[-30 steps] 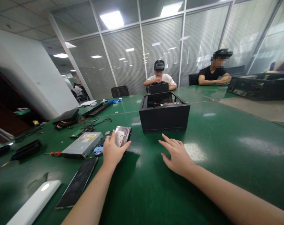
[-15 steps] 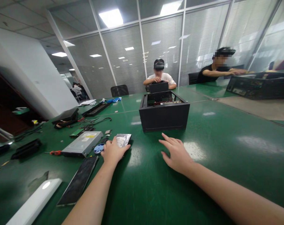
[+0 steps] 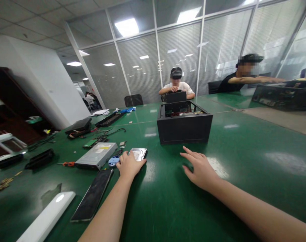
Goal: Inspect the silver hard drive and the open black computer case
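Observation:
My left hand (image 3: 129, 164) is closed around the near end of a silver hard drive (image 3: 140, 154), at or just over the green table (image 3: 163, 201). Its thumb lies along the drive's right edge, and the palm covers the near part. Just left of that hand are a blue round piece (image 3: 114, 161) and a grey optical drive (image 3: 94, 155). My right hand (image 3: 199, 168) hovers with fingers apart and holds nothing, in front of a black computer case (image 3: 184, 129) whose top is open.
A dark flat panel (image 3: 92, 195) and a long white piece (image 3: 48, 215) lie at the near left. Beyond are a screwdriver (image 3: 68, 164), cables and black parts. Across the table a person (image 3: 177, 87) works at another case; a second person (image 3: 243, 79) reaches toward a case at right.
The whole view has shifted, so things sit slightly farther right and lower. The hard drive looks flatter under my left hand. My right hand keeps its open pose. The person at right reaches farther out.

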Motion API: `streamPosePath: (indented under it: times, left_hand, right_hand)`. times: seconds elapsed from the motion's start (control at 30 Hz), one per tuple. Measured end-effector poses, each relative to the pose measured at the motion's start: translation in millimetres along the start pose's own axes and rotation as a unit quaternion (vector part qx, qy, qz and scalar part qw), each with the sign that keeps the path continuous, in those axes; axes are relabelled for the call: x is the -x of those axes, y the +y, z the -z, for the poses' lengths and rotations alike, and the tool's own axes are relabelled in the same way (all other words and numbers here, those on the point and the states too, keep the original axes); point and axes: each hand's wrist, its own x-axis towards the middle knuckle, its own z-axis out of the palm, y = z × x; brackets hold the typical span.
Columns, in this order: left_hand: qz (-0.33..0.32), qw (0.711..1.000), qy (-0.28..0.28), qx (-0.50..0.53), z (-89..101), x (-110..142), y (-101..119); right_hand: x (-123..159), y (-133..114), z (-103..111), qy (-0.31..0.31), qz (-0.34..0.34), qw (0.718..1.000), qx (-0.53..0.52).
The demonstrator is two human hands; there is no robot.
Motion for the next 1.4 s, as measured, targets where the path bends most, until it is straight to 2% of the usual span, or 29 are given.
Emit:
streamPosePath:
  times: [0.2,0.33,0.4,0.5,0.57,0.63,0.7,0.77,0.87,0.97,1.07,1.17,1.27,1.4]
  left_hand:
    - [-0.066,0.997,-0.033,0.030,-7.4,-6.4,-5.5]
    - [-0.070,0.996,-0.037,0.043,-10.9,-6.8,-4.6]
    - [-0.068,0.996,-0.029,0.051,-10.9,-5.3,-1.9]
    - [-0.070,0.995,-0.016,0.064,-9.9,-2.4,3.3]
    - [-0.080,0.994,-0.010,0.072,-9.6,-0.8,6.3]
    - [-0.093,0.992,-0.004,0.081,-10.3,0.2,7.9]
    - [-0.099,0.991,0.004,0.091,-12.0,0.7,7.9]
    - [-0.096,0.990,0.014,0.103,-14.3,0.5,6.3]
    - [-0.090,0.987,0.034,0.132,-16.4,-0.9,2.8]
    - [-0.100,0.977,0.054,0.180,-14.5,-3.5,0.5]
    - [-0.126,0.959,0.079,0.243,-9.6,-5.2,0.9]
    - [-0.153,0.935,0.094,0.306,-5.7,-4.2,3.4]
    - [-0.157,0.915,0.101,0.359,-4.6,-1.1,6.8]
    - [-0.158,0.896,0.096,0.404,-3.0,5.3,12.3]
  right_hand:
    - [1.7,-3.1,5.0,0.002,-0.011,1.000,-0.018]
    - [0.0,-6.5,12.4,0.016,-0.011,0.999,-0.028]
    - [-8.8,-8.8,18.8,0.031,-0.035,0.997,-0.054]
    - [-39.8,-11.4,31.3,0.021,-0.080,0.989,-0.122]
    - [-71.4,-8.6,39.1,0.026,-0.061,0.991,-0.113]
    - [-106.2,0.7,44.9,0.055,-0.006,0.998,-0.015]
    - [-138.0,15.5,48.1,0.049,0.019,0.994,0.101]
    - [-162.7,31.9,49.6,-0.003,0.002,0.985,0.173]
    - [-186.5,50.1,50.9,-0.085,-0.042,0.973,0.213]
    - [-199.6,56.8,53.9,-0.109,-0.049,0.963,0.242]
    - [-203.0,54.6,60.9,-0.129,-0.033,0.957,0.259]
    - [-191.5,45.7,72.6,-0.131,0.001,0.960,0.249]
    - [-163.8,29.9,88.3,-0.120,0.043,0.967,0.221]
    - [-113.0,0.2,117.5,-0.098,0.087,0.972,0.196]
